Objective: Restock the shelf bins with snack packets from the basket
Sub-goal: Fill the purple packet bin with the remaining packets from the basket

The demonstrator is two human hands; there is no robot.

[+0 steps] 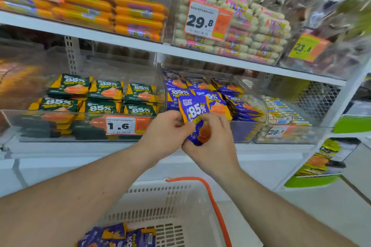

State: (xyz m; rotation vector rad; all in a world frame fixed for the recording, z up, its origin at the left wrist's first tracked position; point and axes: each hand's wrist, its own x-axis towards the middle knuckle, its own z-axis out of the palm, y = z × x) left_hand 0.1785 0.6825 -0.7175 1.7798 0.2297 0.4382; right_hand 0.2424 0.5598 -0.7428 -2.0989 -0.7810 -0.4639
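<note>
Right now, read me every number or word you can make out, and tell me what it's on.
"85%": purple packet held in both hands
"85%": green packets in the left bin
"1.6": price tag on the green bin
"29.8": tag on the upper white-sausage bin
"23.8": yellow tag, upper right
"28.8": tag, lower right
Small print on the tags and packets: too blurred to read.

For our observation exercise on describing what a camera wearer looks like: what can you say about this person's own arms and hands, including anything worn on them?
Both forearms come up from the bottom of the picture and are bare: no sleeves reach into view. The left hand and the right hand wear no gloves, and no watch, bracelet or ring shows on the visible sides. Fingernails look short, though the picture is too soft to say more.
</note>
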